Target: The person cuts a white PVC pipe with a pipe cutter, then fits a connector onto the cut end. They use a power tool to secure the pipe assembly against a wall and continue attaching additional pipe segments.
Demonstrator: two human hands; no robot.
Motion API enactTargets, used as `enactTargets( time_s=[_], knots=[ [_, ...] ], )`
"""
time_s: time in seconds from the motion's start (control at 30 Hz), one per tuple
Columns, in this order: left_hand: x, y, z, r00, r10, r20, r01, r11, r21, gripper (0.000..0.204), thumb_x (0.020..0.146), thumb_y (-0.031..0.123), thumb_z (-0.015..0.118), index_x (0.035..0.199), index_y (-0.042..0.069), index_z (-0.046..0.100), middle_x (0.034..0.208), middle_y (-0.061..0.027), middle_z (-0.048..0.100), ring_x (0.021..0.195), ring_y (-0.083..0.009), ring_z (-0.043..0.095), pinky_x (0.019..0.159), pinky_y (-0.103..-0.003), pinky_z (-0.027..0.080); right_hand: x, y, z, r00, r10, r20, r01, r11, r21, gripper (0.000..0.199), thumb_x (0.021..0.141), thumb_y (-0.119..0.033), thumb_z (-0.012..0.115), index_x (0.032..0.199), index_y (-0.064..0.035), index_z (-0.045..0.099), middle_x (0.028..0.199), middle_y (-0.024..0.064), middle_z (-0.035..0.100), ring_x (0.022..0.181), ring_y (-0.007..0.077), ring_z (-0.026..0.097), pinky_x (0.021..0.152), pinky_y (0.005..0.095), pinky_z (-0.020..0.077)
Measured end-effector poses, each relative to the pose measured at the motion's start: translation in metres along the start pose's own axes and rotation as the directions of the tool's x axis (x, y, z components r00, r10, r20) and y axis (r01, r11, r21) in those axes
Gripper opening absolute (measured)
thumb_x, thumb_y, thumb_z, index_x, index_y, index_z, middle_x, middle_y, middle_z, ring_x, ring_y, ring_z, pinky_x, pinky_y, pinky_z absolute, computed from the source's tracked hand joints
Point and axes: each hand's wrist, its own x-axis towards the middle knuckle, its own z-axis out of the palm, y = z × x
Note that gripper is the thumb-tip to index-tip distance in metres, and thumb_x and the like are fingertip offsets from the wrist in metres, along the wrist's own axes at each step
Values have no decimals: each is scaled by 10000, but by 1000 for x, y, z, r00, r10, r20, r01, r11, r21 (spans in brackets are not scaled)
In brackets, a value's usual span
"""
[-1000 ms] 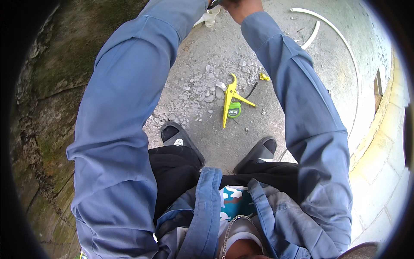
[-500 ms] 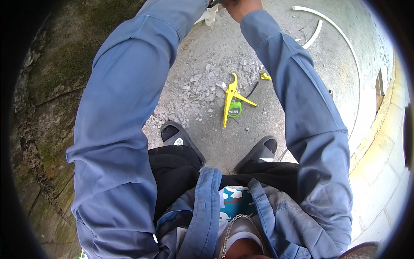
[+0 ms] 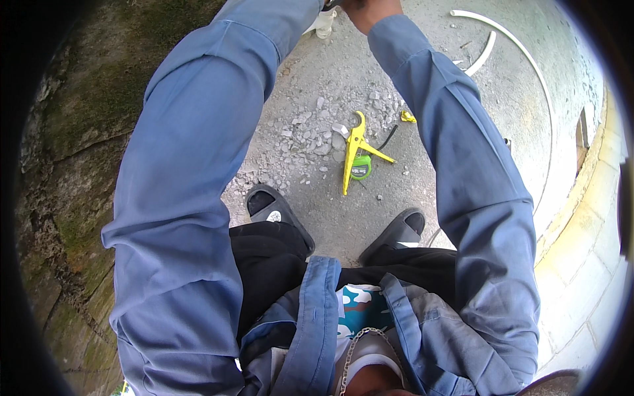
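Note:
Both my arms, in blue sleeves, stretch forward to the upper edge of the picture. Past the left cuff only a bit of a dark band shows; my left hand itself is out of the picture. Of my right hand (image 3: 373,14), just the wrist and back part appear, with the fingers cut off by the edge. Nearest to the hands, a white plastic pipe fitting (image 3: 323,25) is partly hidden by the left sleeve. On the ground between my arms, a yellow pipe cutter (image 3: 354,142) lies across a green tape measure (image 3: 360,169).
Broken grey rubble (image 3: 307,135) is scattered left of the cutter. A small yellow piece (image 3: 408,117) lies near my right sleeve. White pipe (image 3: 538,72) curves along the right, with a shorter length (image 3: 484,53) inside it. A mossy stone surface (image 3: 79,152) borders the left.
My left sleeve has shifted very slightly to the right. The cutter, tape measure and my feet stay in place.

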Motion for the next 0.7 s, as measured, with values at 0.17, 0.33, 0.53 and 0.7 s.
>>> enactTargets(
  time_s=[0.17, 0.33, 0.53, 0.7],
  knots=[
    [-2, 0, -1, 1000, -14, -24, 13, 1000, -22, 293, 966, 293, 573, 1106, 37, 600, 966, -172, 665, 875, -239, 633, 786, -376, 484, -2, -3, 9, 1000, -5, 23, 5, 1000, 15, 454, 1011, -424, 478, 1329, -100, 495, 1264, 85, 584, 1136, 256, 565, 950, 417, 479],
    [-7, 7, -7, 996, -42, -79, 45, 998, 43, 296, 950, 284, 589, 1083, 21, 608, 931, -192, 665, 844, -286, 639, 768, -391, 489, -2, 0, 12, 996, 23, 87, -26, 999, 31, 479, 1001, -436, 490, 1359, -118, 480, 1320, 84, 565, 1185, 264, 550, 975, 417, 464],
    [-5, 36, -20, 982, -107, -157, 163, 900, 404, 290, 899, 250, 626, 1022, -10, 660, 909, -252, 668, 853, -416, 642, 753, -458, 501, 0, -12, -2, 979, -26, 201, 200, 276, -940, 478, 908, -339, 636, 1301, -81, 549, 1278, 136, 605, 1142, 285, 585, 941, 426, 475],
    [-8, 49, -42, 980, -186, -69, 195, 841, 505, 266, 845, 224, 674, 934, -25, 704, 887, -263, 668, 851, -424, 643, 756, -463, 503, 2, -11, 8, 989, 68, 131, 147, -399, -905, 475, 800, -216, 723, 1219, -26, 604, 1197, 200, 643, 1087, 326, 622, 906, 450, 481]
  ],
)
